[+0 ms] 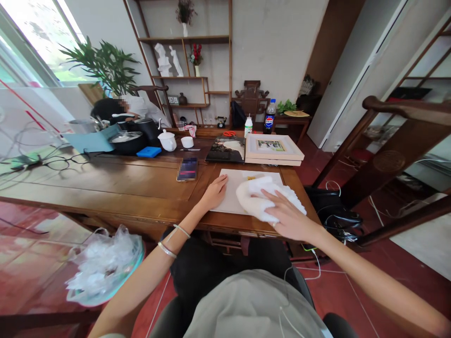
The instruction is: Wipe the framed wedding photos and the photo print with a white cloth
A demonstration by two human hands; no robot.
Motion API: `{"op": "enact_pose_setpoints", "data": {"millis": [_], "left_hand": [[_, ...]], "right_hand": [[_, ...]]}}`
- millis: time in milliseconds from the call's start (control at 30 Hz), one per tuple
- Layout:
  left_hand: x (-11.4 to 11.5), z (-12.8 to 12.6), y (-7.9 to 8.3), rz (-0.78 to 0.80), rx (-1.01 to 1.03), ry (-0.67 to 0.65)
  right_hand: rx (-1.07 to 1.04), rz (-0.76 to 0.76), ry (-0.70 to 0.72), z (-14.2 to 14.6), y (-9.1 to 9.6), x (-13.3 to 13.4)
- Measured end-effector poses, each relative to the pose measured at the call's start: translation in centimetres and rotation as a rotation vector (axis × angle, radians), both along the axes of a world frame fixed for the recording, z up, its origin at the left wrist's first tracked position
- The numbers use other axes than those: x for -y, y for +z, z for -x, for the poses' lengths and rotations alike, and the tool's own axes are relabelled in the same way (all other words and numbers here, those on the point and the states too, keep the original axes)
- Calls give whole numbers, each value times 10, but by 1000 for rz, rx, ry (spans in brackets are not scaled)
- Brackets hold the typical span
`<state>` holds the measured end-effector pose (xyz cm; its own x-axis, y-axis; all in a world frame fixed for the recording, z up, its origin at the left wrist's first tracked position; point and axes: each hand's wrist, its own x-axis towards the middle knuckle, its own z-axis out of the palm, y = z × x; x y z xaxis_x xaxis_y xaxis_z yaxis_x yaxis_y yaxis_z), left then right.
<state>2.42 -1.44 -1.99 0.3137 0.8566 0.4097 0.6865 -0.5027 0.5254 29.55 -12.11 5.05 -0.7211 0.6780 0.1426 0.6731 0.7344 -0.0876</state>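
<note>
A pale flat board (230, 190) lies on the wooden table in front of me. My left hand (215, 191) rests on its left edge, fingers stretched out and holding nothing. Over the right part of the board, my right hand (283, 213) presses on a fluffy white towel (259, 195), its fingers laid across the cloth. The towel hides much of the board's right side and hangs over toward its right edge. A small yellow mark (251, 178) shows on the board just above the towel.
Behind the board are a boxed framed picture (275, 144), a dark book (223, 150) and a cola bottle (270, 116). A phone (188, 169) lies to the left. A white teapot (167, 140) stands farther back. A bag-filled bin (105, 267) is on the floor; another person (137, 107) sits beyond.
</note>
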Motion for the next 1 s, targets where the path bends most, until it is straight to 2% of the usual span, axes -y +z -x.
{"op": "enact_pose_setpoints", "data": {"millis": [200, 300, 400, 600, 700, 800, 1000], "left_hand": [[0, 1, 1, 5, 16, -11], [1, 2, 2, 7, 2, -8], [1, 2, 1, 1, 5, -8], [-1, 1, -3, -14, 26, -10], [-2, 0, -3, -16, 32, -6], [-2, 1, -2, -9, 20, -8], [-2, 1, -1, 10, -5, -7]], "right_hand": [[51, -10, -255, 12, -5, -88], [48, -11, -289, 21, -3, -109], [58, -9, -261, 28, 0, -96], [101, 15, -100, 35, 2, -12], [94, 34, -21, 36, 1, 12], [83, 45, -24, 37, 4, 1], [118, -21, -254, 61, 6, -69]]}}
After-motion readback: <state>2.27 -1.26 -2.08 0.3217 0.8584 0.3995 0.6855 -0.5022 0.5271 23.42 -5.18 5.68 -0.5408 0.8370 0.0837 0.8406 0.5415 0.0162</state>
